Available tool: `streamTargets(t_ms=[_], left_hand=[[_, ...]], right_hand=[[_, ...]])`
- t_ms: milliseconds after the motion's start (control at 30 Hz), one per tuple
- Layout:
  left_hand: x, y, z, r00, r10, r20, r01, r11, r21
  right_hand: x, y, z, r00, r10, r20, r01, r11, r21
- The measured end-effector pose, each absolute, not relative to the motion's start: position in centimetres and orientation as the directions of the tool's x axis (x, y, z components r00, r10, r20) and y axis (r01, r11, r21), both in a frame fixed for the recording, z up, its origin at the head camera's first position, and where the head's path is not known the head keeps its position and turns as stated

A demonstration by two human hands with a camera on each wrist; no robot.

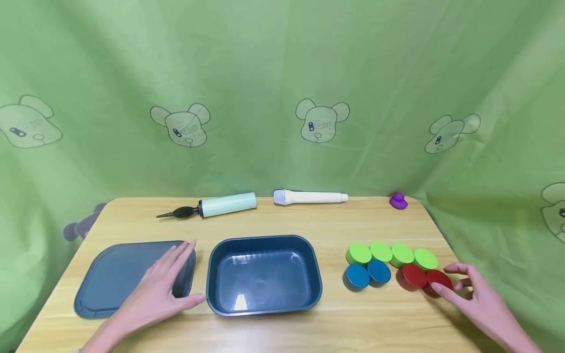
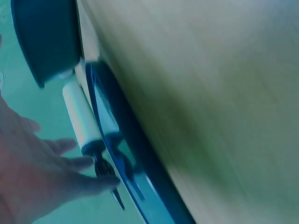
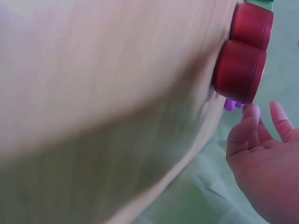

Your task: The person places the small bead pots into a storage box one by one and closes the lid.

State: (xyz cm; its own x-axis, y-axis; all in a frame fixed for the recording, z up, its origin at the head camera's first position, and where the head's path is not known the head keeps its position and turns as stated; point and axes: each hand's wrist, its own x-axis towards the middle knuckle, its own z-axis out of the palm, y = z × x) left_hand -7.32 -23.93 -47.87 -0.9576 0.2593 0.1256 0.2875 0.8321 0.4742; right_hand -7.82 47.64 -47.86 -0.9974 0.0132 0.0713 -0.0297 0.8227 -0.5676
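My left hand [image 1: 161,289] is spread over the right side of a flat blue-grey lid [image 1: 119,274], thumb tip close to the rim of a dark blue rectangular box [image 1: 262,313]. In the left wrist view its fingers stand apart, holding nothing. My right hand [image 1: 478,296] is beside the rightmost of two round red tins [image 1: 440,280], thumb and fingers parted around its near side. The right wrist view shows the fingertips right by that red tin [image 3: 238,70]. Next to it stand the other red tin [image 1: 412,276], two blue tins [image 1: 368,275] and a row of several lime-green tins [image 1: 381,251].
Along the back of the wooden table [image 1: 273,338] lie a hand pump [image 1: 227,204] with a black nozzle, a white microphone-shaped stick [image 1: 311,197] and a small purple toy [image 1: 398,200]. A green curtain [image 1: 256,73] with printed bear heads hangs behind.
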Motion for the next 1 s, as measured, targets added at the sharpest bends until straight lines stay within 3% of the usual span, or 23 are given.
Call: streamTargets(t_ms=[433, 767, 1000], left_hand=[[-6.6, -21.1, -48.4, -0.946, 0.304, 0.113, 0.319, 0.806, 0.499], [-6.9, -21.9, -48.2, -0.929, 0.354, 0.105, 0.354, 0.774, 0.525], [-7.6, -22.2, -48.2, -0.924, 0.369, 0.099, 0.362, 0.762, 0.537]], right_hand=[[-7.4, 48.4, -49.8, -0.996, 0.059, -0.068, 0.089, 0.708, -0.701], [-7.2, 47.7, -50.1, -0.994, 0.102, -0.034, 0.095, 0.684, -0.723], [-6.4, 47.1, -48.8, -0.971, 0.240, 0.002, 0.165, 0.673, -0.721]])
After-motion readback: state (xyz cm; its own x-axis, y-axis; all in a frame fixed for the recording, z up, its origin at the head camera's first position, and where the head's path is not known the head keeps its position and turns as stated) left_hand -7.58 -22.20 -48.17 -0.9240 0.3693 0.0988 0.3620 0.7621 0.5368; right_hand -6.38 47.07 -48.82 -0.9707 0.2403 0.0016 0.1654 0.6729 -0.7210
